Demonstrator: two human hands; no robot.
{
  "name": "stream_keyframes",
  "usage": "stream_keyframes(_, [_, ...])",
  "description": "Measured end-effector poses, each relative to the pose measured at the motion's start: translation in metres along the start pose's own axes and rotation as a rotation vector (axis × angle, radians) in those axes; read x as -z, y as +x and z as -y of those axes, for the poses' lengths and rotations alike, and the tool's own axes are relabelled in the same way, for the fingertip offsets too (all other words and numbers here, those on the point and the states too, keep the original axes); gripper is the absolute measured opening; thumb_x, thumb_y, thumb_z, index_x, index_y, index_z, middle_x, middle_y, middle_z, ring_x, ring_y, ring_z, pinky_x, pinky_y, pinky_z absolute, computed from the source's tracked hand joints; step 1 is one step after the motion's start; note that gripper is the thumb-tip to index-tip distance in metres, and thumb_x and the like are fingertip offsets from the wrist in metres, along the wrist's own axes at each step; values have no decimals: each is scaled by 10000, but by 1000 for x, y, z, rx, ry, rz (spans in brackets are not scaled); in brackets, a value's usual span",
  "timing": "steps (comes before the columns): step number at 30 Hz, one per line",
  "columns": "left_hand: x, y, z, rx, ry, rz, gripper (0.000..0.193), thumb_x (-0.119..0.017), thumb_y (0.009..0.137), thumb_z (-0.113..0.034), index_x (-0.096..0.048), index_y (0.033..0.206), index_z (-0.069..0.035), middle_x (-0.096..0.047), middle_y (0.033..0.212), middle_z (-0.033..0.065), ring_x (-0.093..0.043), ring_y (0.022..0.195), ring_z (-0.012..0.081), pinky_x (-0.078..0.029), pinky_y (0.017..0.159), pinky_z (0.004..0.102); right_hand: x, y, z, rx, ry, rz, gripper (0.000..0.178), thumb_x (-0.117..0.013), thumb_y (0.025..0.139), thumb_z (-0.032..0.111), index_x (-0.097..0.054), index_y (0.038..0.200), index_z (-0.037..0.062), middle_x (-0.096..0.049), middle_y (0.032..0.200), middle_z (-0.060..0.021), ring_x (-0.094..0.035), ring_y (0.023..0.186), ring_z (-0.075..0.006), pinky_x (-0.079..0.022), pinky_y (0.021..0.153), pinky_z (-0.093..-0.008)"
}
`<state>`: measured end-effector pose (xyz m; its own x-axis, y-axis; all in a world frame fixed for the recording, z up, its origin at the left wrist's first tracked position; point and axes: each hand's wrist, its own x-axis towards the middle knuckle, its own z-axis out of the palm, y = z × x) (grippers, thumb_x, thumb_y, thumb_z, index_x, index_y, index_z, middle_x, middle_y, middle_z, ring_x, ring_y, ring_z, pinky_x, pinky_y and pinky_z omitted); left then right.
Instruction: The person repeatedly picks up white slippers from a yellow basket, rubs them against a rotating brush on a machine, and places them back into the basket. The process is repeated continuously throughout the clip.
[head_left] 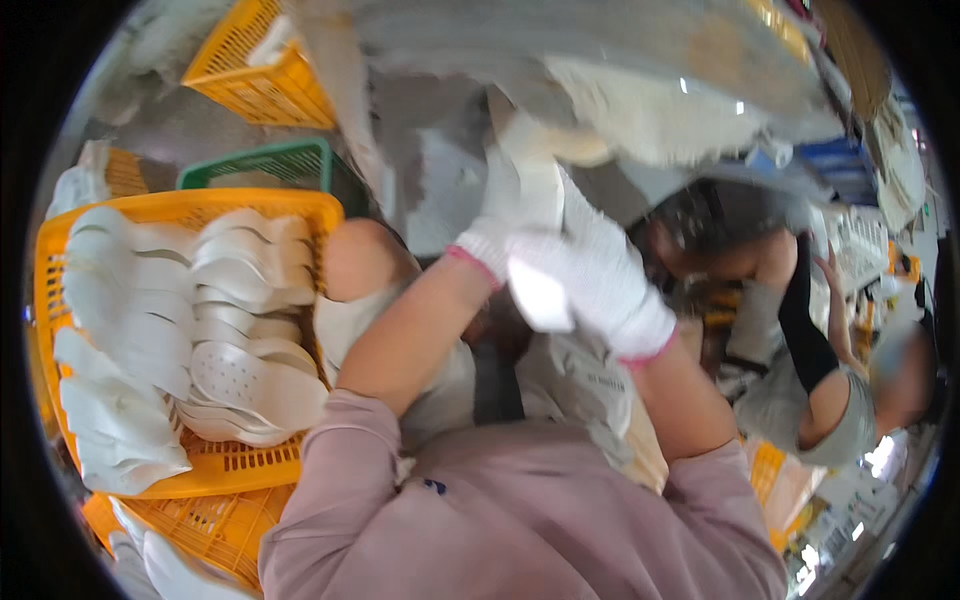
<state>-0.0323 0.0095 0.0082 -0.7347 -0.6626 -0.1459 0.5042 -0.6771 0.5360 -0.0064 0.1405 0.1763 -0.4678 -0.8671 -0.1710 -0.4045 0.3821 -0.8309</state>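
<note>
My left hand (497, 222), in a white knit glove with a pink cuff, is closed on a smooth white piece that looks like a foam clog (540, 295). From the other side my right hand (608, 280), gloved the same way, grips it too, with the fingers wrapped round. Both hands are close together in front of my lap, and the clog sticks out below and between them. Motion blurs its far end and the fingertips. Beside my left arm, a yellow plastic basket (190, 207) holds stacked white clogs (235, 375), one with round holes in its top.
A green basket (255, 165) stands behind the yellow one, and another yellow crate (265, 90) is farther back. A yellow crate (215, 525) sits below at the left. A grey, blurred work surface (620, 50) lies ahead. At right a co-worker (840, 390) sits close by.
</note>
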Motion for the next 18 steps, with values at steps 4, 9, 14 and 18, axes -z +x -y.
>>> stream_keyframes(4, [0, -34, 11, 297, 71, -17, 681, -378, 1067, -721, -606, 1280, -116, -675, 1102, 97, -676, 870, 251, -593, 823, 507, -14, -39, 4, 14, -317, -310, 741, -800, 865, 301, -525, 1484, 1, -662, 1278, -264, -688, 1102, -432, -571, 924, -461])
stream_keyframes(9, [-12, -19, -3, -171, 331, 231, 802, -337, 1037, -763, -612, 1247, -40, -698, 1046, 147, -706, 873, 299, -611, 776, 482, -10, -24, -18, 217, -422, -435, 499, -822, 854, 227, -679, 1292, 34, -740, 1111, -195, -727, 965, -404, -601, 825, -436])
stream_keyframes(14, [-9, -5, -18, 422, -278, 62, 418, -380, 1150, -321, -606, 1286, 3, -724, 1128, 132, -733, 952, 302, -608, 829, 410, -5, -2, -19, 201, -456, -510, 452, -840, 838, 243, -700, 1216, 39, -748, 1017, -195, -742, 899, -394, -613, 778, -433])
stream_keyframes(18, [-3, -11, -21, 77, 413, -100, 365, -379, 1120, -202, -601, 1269, 46, -712, 1110, 188, -736, 975, 318, -656, 804, 441, 4, 10, -1, 40, -372, -411, 524, -886, 805, 297, -707, 1222, 36, -768, 1040, -183, -769, 911, -355, -618, 797, -410])
